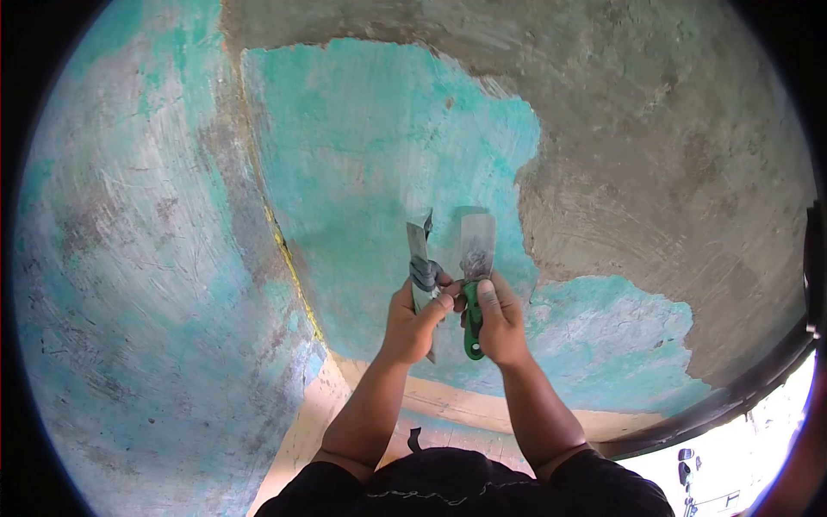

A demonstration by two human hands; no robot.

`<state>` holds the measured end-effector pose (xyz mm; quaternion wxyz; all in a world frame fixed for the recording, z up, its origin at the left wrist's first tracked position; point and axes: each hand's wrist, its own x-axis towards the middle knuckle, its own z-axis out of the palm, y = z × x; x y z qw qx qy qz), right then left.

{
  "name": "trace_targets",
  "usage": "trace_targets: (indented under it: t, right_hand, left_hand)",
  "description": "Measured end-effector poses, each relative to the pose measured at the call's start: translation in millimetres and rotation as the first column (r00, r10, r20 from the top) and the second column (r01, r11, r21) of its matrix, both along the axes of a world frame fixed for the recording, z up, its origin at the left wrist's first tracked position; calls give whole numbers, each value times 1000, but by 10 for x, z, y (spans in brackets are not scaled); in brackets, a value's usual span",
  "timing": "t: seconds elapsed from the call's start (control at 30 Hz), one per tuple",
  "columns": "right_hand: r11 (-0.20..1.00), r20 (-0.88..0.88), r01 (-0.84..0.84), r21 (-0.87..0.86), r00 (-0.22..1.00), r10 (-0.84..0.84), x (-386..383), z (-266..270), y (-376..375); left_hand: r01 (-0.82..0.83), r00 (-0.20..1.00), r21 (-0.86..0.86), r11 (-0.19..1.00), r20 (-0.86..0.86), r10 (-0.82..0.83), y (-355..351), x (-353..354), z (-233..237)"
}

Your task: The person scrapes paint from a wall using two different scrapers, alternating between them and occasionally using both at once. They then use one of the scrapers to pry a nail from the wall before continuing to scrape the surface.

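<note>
My left hand is closed round a narrow-looking flat metal plate, seen nearly edge-on and tilted upright. A lump of dark grey putty clings to its face, with a thin dark peak of it near the top. In my right hand is a putty knife with a green handle, its wide blade pointing up and smeared grey near the base. The thumb lies along the handle. Both tools are side by side in front of the wall, with the fingertips of the two hands close together.
Ahead stands a wall with worn turquoise paint and rough grey plaster above and right. A yellowish cracked seam runs down the corner to the scratched left wall. Below is a pale ledge; a bright opening lies lower right.
</note>
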<state>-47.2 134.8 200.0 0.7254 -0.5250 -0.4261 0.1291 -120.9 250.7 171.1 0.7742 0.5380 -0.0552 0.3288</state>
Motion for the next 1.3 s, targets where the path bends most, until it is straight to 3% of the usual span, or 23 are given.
trace_targets:
  t: [0.03, 0.07, 0.1, 0.17, 0.2, 0.3, 0.33, 0.43, 0.53, 0.67, 0.77, 0.8, 0.83, 0.9, 0.93, 1.07, 1.3]
  right_hand:
    - [999, 48, 35, 28, 998, -36, -8, -75, 21]
    - [999, -91, -5, -44, 996, 1, -60, -76, -38]
    - [989, 123, 146, -28, 982, -141, -42, -194, -12]
    - [905, 505, 413, 104, 762, -406, 48, -457, 80]
    - [953, 418, 302, 23, 863, -284, 47, -454, 38]
    - [955, 218, 248, 160, 935, -280, -10, -442, 41]
    - [962, 198, 234, 141, 945, -259, -30, -390, 5]
    - [947, 247, 261, 190, 921, -303, -8, -375, -2]
    - [948, 495, 279, 155, 808, -319, 78, -384, -64]
    - [960, 336, 215, 180, 904, -265, 62, -549, 17]
    - [991, 219, 97, 90, 969, -115, -124, -400, 82]
    - [986, 287, 145, 80, 944, -162, -121, -386, 102]
    - [978, 352, 195, 75, 912, -209, -119, -371, 122]
    - [1000, 48, -3, 26, 999, 2, -168, -294, 113]
    - [994, -131, -104, 40, 985, 108, -207, -216, 102]
    - [984, -181, -37, 173, 981, 69, -294, -24, 242]
    - [976, -380, 148, 162, 922, -76, -321, 324, 364]
  left_hand:
    - [43, 999, -52, 998, -28, -45, -85, -11, 12]
    - [82, 995, -105, 991, -52, -88, -167, -10, 26]
    - [66, 996, -83, 994, -52, -71, -251, 8, 27]
    - [37, 998, -34, 999, -49, -38, -385, 71, 23]
    - [70, 997, -41, 997, -34, -72, -394, 76, 2]
    - [-4, 990, -34, 999, -141, -1, -432, 88, -145]
    - [3, 996, -88, 996, -85, -10, -469, 107, -138]
    - [-50, 999, -173, 984, 6, 52, -565, 159, -82]
    - [-63, 998, -132, 989, -11, 63, -495, 134, -22]
    - [-74, 988, -122, 990, 125, 89, -324, 109, 128]
    - [124, 992, 78, 989, -35, -121, -130, -1, 223]
    - [198, 971, 72, 978, -148, -186, -66, -37, 291]
    - [241, 963, 114, 964, -153, -223, -7, -41, 320]
    - [324, 941, 198, 925, -166, -294, 118, -43, 372]
    - [334, 940, 175, 926, -135, -313, 162, -42, 438]
    - [227, 956, 356, 906, 97, -278, 242, 86, 511]
    - [187, 975, 308, 933, 57, -214, 342, 383, 805]
